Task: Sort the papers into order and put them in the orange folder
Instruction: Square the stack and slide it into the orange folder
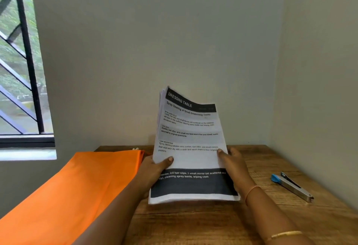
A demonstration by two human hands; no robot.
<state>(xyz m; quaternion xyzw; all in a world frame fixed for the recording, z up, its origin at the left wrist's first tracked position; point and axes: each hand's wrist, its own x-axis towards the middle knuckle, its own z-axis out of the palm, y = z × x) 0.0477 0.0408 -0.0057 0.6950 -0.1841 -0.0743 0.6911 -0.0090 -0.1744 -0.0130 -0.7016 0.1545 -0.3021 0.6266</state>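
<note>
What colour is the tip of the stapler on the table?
Blue, on the stapler; its body is silver metal. Seen in the head view.

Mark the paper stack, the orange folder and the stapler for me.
paper stack (pixel 190 144), head view, middle of the top sheet.
orange folder (pixel 77 186), head view, flat front face.
stapler (pixel 292 186), head view, metal body.

Papers (pixel 190 148): stack of white printed sheets, top page headed "DRESSING TABLE" with dark bands at head and foot, raised tilted above the bench, upper edge curling; orange folder (pixel 81 182): flat, lying closed just left of them.
</note>
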